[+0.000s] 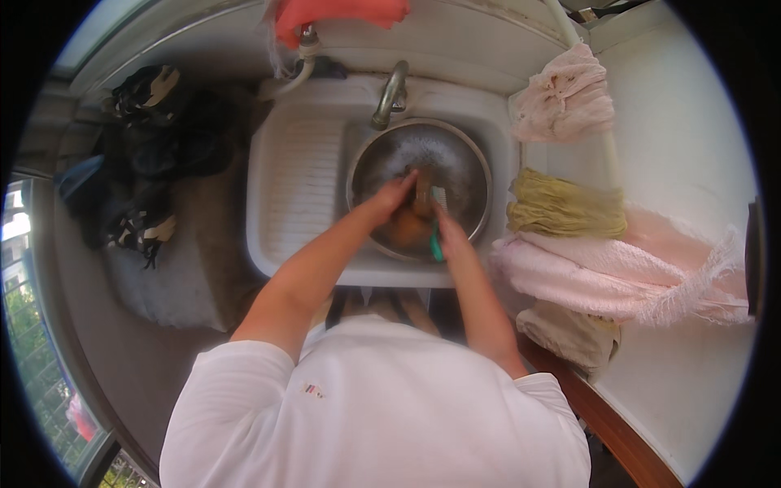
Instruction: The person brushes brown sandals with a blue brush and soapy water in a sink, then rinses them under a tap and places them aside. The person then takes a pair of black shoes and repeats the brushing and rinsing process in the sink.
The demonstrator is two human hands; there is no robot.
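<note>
A round metal basin [482,158] stands in the white laundry sink [262,256], with murky water inside. Over the basin, my left hand [395,196] grips a brown object [422,196], perhaps a shoe; blur and my fingers hide its exact form. My right hand [450,233] is closed around a green-handled scrub brush [435,244]. Its pale bristles stand upright beside the brown object's right side; whether they touch it I cannot tell. An orange-brown blurred patch [406,229] shows low in the basin, below my left hand.
The metal faucet [390,97] rises behind the basin. A ribbed washboard [305,183] forms the sink's left side. At right hang a pink cloth [564,97], a yellow-green cloth [564,204] and a pink towel [598,268]. Dark bags or cloths [177,134] lie at left. Red plastic [341,12] hangs above.
</note>
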